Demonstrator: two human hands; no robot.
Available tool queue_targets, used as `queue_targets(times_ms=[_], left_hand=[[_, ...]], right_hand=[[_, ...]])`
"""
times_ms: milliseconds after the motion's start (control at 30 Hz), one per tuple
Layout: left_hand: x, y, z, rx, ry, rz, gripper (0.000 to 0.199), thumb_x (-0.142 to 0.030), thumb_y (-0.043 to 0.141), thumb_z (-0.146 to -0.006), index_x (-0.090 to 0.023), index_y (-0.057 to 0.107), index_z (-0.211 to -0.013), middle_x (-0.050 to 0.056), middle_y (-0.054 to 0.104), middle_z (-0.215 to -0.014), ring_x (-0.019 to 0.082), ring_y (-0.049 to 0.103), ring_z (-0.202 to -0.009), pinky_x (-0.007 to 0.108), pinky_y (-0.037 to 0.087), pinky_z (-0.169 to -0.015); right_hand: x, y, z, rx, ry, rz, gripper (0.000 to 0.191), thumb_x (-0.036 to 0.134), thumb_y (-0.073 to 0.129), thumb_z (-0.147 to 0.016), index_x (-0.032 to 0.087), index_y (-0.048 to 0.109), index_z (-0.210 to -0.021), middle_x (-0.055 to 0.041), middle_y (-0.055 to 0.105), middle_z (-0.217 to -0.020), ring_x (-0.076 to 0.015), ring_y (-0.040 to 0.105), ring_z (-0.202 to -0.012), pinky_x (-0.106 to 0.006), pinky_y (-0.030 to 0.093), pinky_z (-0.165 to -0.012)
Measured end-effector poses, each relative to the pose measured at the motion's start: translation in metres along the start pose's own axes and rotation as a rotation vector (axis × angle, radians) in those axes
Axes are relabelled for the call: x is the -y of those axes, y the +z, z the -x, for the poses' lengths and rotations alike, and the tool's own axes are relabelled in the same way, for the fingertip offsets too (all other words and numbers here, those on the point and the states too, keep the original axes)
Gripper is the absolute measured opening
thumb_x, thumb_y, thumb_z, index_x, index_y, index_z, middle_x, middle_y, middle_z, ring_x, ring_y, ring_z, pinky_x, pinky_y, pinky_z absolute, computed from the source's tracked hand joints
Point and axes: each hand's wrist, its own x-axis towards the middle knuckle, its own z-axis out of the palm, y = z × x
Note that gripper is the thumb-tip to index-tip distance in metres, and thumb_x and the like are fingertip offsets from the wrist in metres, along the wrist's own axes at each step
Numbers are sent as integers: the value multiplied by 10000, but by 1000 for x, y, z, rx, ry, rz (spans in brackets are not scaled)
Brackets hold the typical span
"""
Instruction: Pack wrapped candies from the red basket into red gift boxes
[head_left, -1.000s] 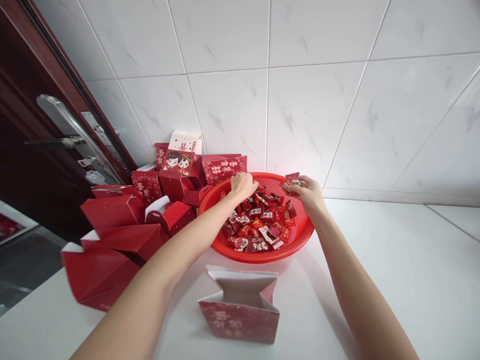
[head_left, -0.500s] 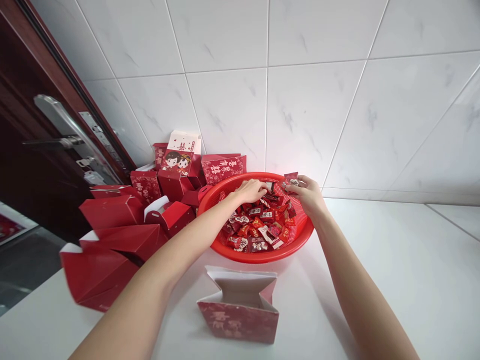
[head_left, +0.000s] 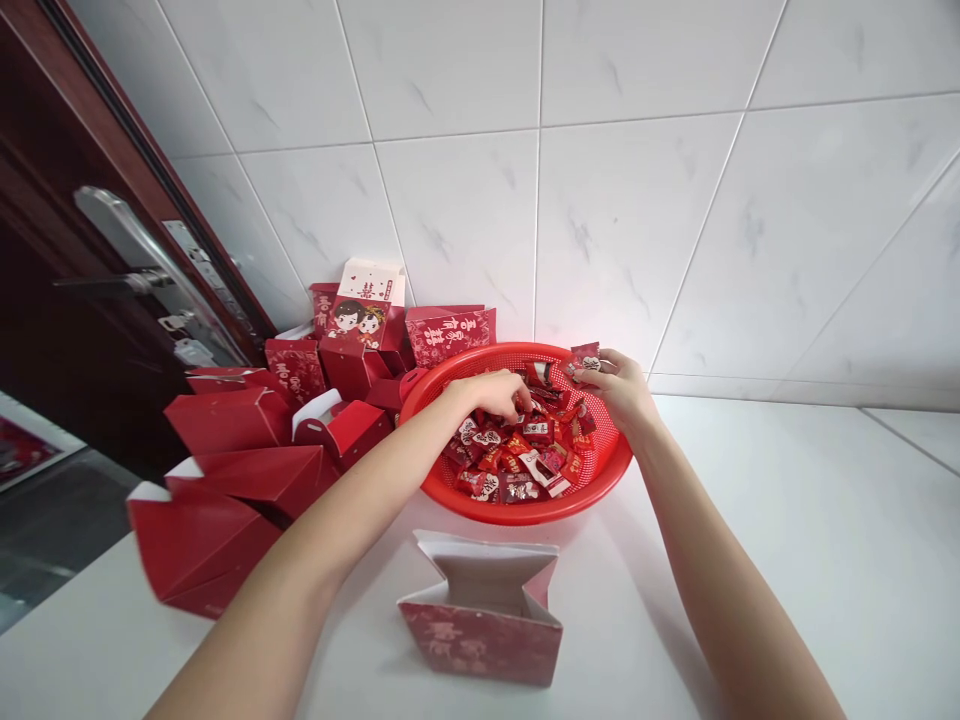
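Note:
A red plastic basket (head_left: 525, 513) with perforated sides holds a heap of wrapped candies (head_left: 517, 450) in red, dark and white wrappers. My left hand (head_left: 496, 392) reaches into it from the left, fingers curled down among the candies; whatever they grip is hidden. Over the basket's right rim, my right hand (head_left: 622, 385) pinches a wrapped candy (head_left: 586, 358) between thumb and fingers. In front of the basket stands a red gift box (head_left: 484, 645), its top open and its pale inside showing.
Several red folded gift boxes (head_left: 251, 480) crowd the table's left side, some leaning on the tiled wall (head_left: 457, 230). A dark red door (head_left: 45, 220) with a metal handle (head_left: 135, 235) is at far left. The white table (head_left: 810, 530) extends to the right.
My left hand has shifted slightly toward me within the basket, its fingers curling down into the candies. My right hand keeps hold of its candy in about the same place.

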Motion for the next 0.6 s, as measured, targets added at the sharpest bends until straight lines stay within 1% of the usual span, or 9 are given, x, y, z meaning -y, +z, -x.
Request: queue_targets(times_ms=[133,200,233,300,400,467,533,600], left_hand=[[-13,4,3,32,-27,-168,687,-319,809,-680,-366,656,-1348,10,773,-1120,252,711,-998,294,525,-843],[-19,8,4,51,-14,-233,769,-348,836,-667,-382,605,-1399,25,738,-1236,273,688,-1080,318,509,-903],[-22,9,5,55,-1,-252,774,-358,839,-670,-374,599,-1406,35,720,-1277,278,678,-1105,320,503,-915],[-26,12,4,60,22,-265,681,-384,818,-705,-336,644,-1362,48,719,-1275,277,675,-1104,309,502,-900],[-29,13,3,75,46,-251,406,-383,753,-776,-287,751,-1171,37,762,-1147,251,697,-1021,275,505,-824],[-29,12,3,80,44,-238,292,-363,725,-802,-269,772,-1074,32,771,-1088,237,705,-977,266,503,-783],[-28,11,3,30,-7,-241,238,-376,695,-832,-254,769,-1022,45,772,-1050,244,709,-955,283,506,-782],[-26,10,3,-62,-79,-253,229,-406,645,-873,-241,759,-983,70,768,-1013,271,713,-950,322,514,-803]], right_hand=[[0,0,0,3,5,2,309,166,813,-518,191,659,-785,-18,739,-759,-180,688,-696,-311,593,-661],[0,0,0,2,5,1,301,166,804,-519,192,658,-782,-14,736,-752,-175,684,-695,-306,589,-662],[0,0,0,3,7,4,297,165,800,-521,192,657,-780,-12,735,-751,-172,683,-698,-303,587,-666],[0,0,0,3,10,14,290,164,791,-523,191,655,-778,-12,733,-750,-171,683,-706,-300,583,-673],[0,1,0,2,10,23,289,165,777,-525,187,653,-786,-16,732,-750,-172,682,-705,-298,577,-670],[0,1,0,4,9,29,293,169,775,-522,185,652,-788,-15,732,-745,-166,677,-696,-291,571,-662],[1,1,0,5,12,36,297,174,779,-518,190,647,-784,-8,730,-736,-162,670,-684,-287,566,-650],[1,1,1,7,11,38,300,178,788,-519,197,640,-780,-2,726,-731,-165,668,-681,-293,567,-649]])
